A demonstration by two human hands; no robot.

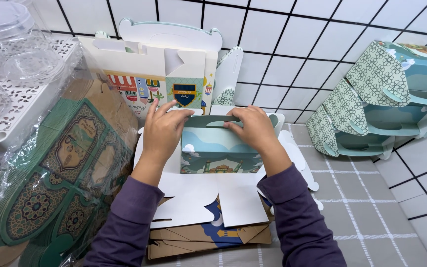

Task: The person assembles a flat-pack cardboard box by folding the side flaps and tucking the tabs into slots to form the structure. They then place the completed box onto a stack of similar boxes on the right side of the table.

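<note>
Both hands on the half-folded gift box (pixel 221 151), which sits centre of the worktop (pixel 371 198), just in front of the tiled wall (pixel 282 59). Left hand (pixel 163 129) presses flat against the box's left end, fingers spread and pointing up toward the top edge, not curled around anything. Right hand (pixel 252 127) is closed over the top edge on the right side, fingers curled onto the teal handle strip (pixel 208 121), thumb on the near face. Box is upright, teal-blue with cloud and dome print on the near face; its white flaps (pixel 213 198) lie unfolded flat toward the person and out to the right. Under the flaps, a stack of flat brown card blanks (pixel 208 237), edges touching the flaps above. Directly behind the box, a taller cream carton (pixel 149 74) with colourful house print stands upright against the wall, handle tab sticking up. Left of the hands, a plastic-wrapped bundle of flat green patterned blanks (pixel 50 188) leans close to the left forearm. Above that, a white perforated tray (pixel 30 94) with clear plastic lids (pixel 11 39) on it. Far right, stacked finished boxes (pixel 386 99) lying tilted, well apart from the hands. Purple sleeves (pixel 129 217) on both arms.
</note>
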